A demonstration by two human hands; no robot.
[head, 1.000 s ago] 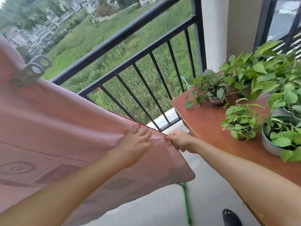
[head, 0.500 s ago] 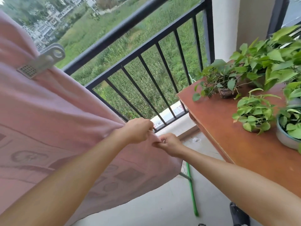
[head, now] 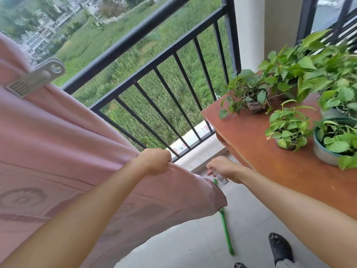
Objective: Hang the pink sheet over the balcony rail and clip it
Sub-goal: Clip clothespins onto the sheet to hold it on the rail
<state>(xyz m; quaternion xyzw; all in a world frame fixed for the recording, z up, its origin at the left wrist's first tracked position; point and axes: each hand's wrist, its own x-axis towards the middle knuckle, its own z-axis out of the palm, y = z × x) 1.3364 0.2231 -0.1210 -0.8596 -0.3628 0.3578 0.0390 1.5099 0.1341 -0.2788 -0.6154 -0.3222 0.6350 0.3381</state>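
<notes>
Outside, the pink sheet [head: 58,132] hung over the balcony rail [head: 116,53] under a grey clip [head: 34,78]. The left hand [head: 152,161] clamped its fingers on the hem, and the right hand [head: 222,167] curled its fingers round a small pale object [head: 221,176] (too blurred to name).

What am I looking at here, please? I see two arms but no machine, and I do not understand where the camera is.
There is no machine: these are a person's own two arms. The single camera is worn on the head and looks down at the hands. The left hand grips a fold of the pink sheet, which hangs over the balcony rail, where a grey clip pinches it. The right hand holds a small pale object, perhaps another clip. On the wooden table at the right stand potted plants. A green stick lies on the floor.
</notes>
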